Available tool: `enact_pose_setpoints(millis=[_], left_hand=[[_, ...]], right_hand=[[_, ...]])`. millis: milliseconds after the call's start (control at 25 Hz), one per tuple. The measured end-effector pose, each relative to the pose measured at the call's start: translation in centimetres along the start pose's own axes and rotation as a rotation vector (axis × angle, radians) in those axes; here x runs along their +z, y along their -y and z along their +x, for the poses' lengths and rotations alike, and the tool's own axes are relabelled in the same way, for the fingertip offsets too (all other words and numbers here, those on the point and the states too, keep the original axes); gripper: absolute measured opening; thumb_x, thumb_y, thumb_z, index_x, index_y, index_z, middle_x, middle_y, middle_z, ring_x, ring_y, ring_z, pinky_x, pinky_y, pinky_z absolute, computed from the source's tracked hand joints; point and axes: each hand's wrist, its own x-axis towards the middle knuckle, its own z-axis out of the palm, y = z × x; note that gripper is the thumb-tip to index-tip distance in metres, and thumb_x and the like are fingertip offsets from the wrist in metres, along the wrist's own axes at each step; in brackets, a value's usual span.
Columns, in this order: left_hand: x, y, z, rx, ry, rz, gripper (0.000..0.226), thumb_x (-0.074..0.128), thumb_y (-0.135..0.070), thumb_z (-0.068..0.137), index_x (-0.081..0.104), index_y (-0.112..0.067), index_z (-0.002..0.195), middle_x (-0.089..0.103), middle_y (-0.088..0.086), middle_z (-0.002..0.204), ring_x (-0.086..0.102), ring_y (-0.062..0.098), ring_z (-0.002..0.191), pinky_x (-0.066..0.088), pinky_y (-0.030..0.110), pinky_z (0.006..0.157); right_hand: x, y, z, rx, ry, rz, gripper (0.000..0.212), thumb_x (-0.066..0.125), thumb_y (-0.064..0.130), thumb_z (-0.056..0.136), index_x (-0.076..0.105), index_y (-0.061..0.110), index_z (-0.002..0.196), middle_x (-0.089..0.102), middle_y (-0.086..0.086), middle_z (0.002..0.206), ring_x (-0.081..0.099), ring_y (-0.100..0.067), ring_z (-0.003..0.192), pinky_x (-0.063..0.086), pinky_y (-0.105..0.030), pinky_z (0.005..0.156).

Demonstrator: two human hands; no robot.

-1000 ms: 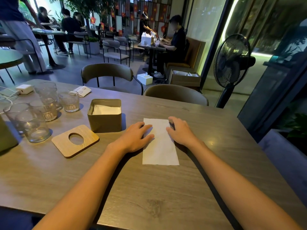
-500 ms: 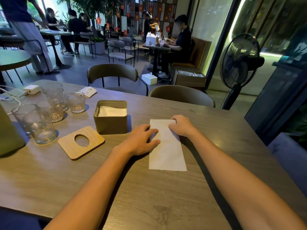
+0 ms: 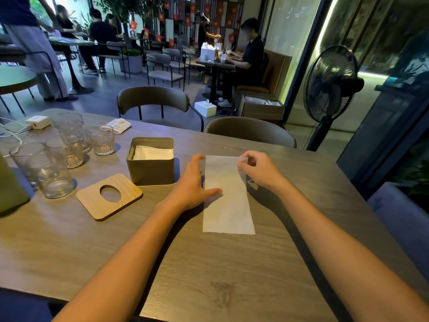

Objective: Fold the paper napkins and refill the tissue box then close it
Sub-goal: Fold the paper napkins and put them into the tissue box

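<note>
While folding proceeds right of the tissue box [image 3: 151, 168], flat-fingered left hand [image 3: 193, 184] presses napkin [image 3: 227, 205] | right hand [image 3: 260, 169] apparently pinches a corner | next: fold over, crease.

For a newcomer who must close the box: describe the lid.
On the table, find the square box left of the napkin. The lid lies flat just before it: the only pale wooden slab, with an oval hole, beside clear glasses.

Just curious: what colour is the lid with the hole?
The lid is pale tan wood grain, seen in head view.
</note>
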Motion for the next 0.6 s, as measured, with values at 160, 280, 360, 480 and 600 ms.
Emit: enact_pose_setpoints(millis=[160,280,360,480,600], left_hand=[[-0.4,0.7,0.5,-0.062,0.018,-0.045,0.123,0.089,-0.039,0.067,0.003,-0.039,0.155,0.045,0.002,0.146,0.045,0.021,0.132,0.043,0.047,0.107],[-0.6,0.9,0.3,0.04,0.07,0.083,0.08,0.084,-0.033,0.075,0.043,-0.027,0.144,0.055,-0.006,0.135,0.05,0.013,0.126,0.047,0.04,0.104],[-0.8,0.7,0.1,0.074,0.083,0.138,0.059,0.079,-0.028,0.081,0.055,-0.025,0.134,0.057,-0.006,0.13,0.052,0.01,0.119,0.049,0.03,0.098],[-0.8,0.7,0.0,0.108,0.07,0.165,0.038,0.077,-0.021,0.084,0.064,-0.027,0.119,0.06,-0.007,0.121,0.056,0.009,0.11,0.051,0.028,0.095],[-0.7,0.5,-0.1,0.097,0.062,0.129,0.036,0.075,-0.011,0.083,0.066,-0.027,0.114,0.061,-0.005,0.12,0.055,0.01,0.11,0.05,0.029,0.098]], right_hand=[[-1.6,0.8,-2.4,-0.068,0.023,0.102,0.007,0.066,0.028,0.097,0.069,0.023,0.098,0.068,0.005,0.097,0.068,-0.017,0.089,0.061,-0.023,0.064],[-2.7,0.7,-4.0,-0.081,0.127,0.099,0.005,0.072,0.026,0.092,0.072,0.021,0.094,0.07,0.006,0.097,0.067,-0.015,0.094,0.059,-0.023,0.072],[-3.3,0.3,-4.9,-0.062,0.226,0.103,0.008,0.075,0.027,0.089,0.075,0.021,0.094,0.073,0.006,0.098,0.068,-0.016,0.096,0.061,-0.033,0.082],[-3.9,0.0,-6.1,-0.044,0.32,0.133,0.01,0.078,0.025,0.087,0.076,0.018,0.094,0.075,0.003,0.1,0.07,-0.019,0.096,0.062,-0.039,0.085],[-3.9,0.0,-7.3,-0.032,0.375,0.123,0.011,0.078,0.021,0.087,0.076,0.014,0.095,0.074,0.0,0.102,0.07,-0.023,0.096,0.062,-0.039,0.084]])
